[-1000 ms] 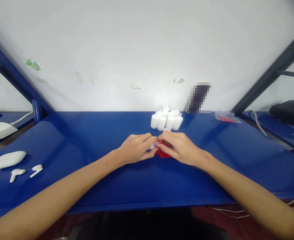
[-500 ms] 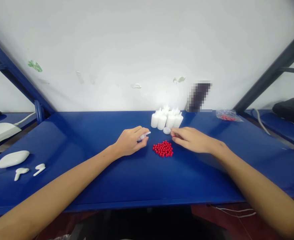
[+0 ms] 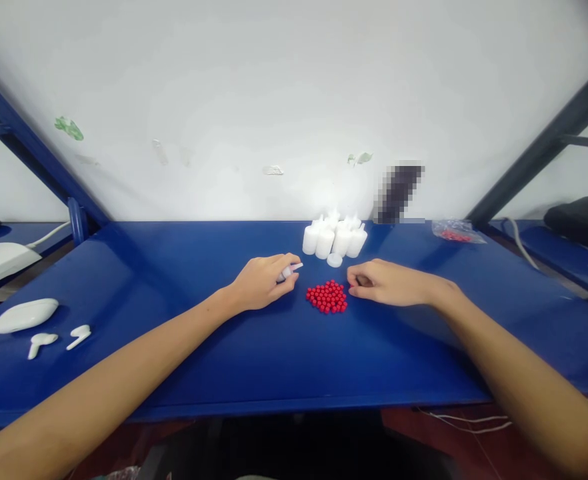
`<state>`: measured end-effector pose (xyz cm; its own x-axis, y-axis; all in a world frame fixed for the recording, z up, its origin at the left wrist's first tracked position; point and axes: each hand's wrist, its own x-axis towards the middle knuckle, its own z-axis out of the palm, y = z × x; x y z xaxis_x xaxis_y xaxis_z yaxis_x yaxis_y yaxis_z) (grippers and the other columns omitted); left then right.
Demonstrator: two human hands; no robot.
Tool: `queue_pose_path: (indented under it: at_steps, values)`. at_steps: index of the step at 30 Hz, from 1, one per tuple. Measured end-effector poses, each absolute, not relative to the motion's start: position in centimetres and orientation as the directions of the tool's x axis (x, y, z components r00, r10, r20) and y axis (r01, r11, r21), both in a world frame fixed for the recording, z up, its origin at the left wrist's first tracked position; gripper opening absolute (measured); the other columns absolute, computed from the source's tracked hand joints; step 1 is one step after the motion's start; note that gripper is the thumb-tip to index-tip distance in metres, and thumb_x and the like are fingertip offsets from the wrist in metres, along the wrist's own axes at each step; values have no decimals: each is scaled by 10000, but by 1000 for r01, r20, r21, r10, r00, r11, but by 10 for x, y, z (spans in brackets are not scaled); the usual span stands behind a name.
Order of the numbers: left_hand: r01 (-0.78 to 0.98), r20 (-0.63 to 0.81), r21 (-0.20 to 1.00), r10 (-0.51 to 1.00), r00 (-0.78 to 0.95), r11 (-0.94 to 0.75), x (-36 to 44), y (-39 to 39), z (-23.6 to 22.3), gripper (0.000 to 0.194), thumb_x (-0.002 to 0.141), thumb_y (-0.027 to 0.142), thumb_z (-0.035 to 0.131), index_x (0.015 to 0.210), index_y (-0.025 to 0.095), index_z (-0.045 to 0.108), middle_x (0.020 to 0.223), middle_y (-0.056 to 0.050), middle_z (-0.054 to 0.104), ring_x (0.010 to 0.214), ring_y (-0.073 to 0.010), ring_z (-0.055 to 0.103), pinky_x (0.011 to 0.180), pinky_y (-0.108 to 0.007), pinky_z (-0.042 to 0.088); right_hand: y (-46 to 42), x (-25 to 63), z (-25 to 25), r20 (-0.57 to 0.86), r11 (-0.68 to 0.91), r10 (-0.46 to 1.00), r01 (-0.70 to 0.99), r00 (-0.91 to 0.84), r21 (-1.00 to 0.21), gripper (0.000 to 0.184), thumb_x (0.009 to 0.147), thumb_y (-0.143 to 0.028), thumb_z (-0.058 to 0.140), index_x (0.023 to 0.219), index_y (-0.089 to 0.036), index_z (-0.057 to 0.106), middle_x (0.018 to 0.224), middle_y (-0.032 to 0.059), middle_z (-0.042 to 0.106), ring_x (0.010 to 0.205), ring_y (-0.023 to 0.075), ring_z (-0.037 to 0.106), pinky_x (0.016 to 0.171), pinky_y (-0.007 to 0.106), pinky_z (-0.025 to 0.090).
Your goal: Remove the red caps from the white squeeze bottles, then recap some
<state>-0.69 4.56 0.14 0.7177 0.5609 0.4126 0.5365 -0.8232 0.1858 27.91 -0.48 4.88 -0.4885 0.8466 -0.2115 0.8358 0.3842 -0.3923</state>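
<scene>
A small heap of red beads (image 3: 327, 297) lies on the blue table (image 3: 174, 347), between my two hands. My left hand (image 3: 264, 281) rests just left of the heap, its fingers closed round a small white bottle (image 3: 289, 271) whose tip points right. My right hand (image 3: 387, 281) lies on the table at the heap's right side with its fingers curled in; what they hold, if anything, is hidden. A white cap (image 3: 334, 260) lies behind the beads. A cluster of several white bottles (image 3: 334, 238) stands beyond it near the wall.
A white earbud case (image 3: 24, 315) and two earbuds (image 3: 59, 340) lie at the table's left end. A clear bag of red beads (image 3: 457, 231) sits at the back right. Dark blue frame struts rise on both sides. A black object (image 3: 581, 213) rests on the neighbouring bench.
My hands were together over the beads and have drawn apart, uncovering the heap. The left keeps the white bottle; the right went toward the cap, then curled back beside the beads.
</scene>
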Motion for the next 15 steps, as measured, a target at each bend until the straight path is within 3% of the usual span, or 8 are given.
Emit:
queue_pose_path:
  at_steps: [4, 11, 15]
  values:
    - [524, 395, 183, 550, 736, -832, -7, 46, 2, 291, 968, 358, 434, 1160, 191, 576, 1031, -46, 713, 855, -176, 679, 719, -269, 497, -6, 279, 48, -204, 388, 833, 806, -514, -447, 153, 857, -324, 571, 755, -210, 568, 606, -24, 565, 545, 127, 477, 516, 265, 330]
    - [540, 369, 235, 588, 720, -808, -7, 45, 5, 352, 973, 377, 438, 1277, 209, 498, 998, -28, 718, 737, -168, 674, 668, -270, 479, -5, 280, 45, -177, 415, 808, 755, -563, -508, 87, 809, -248, 581, 765, -201, 639, 638, -15, 577, 541, 117, 476, 511, 259, 344]
    - [535, 365, 237, 585, 724, -811, -7, 44, 6, 345, 975, 376, 437, 1273, 211, 495, 1051, -33, 718, 778, -177, 682, 681, -273, 473, -4, 278, 42, -160, 420, 813, 754, -560, -504, 101, 834, -239, 553, 781, -203, 630, 628, -24, 577, 547, 113, 477, 530, 255, 355]
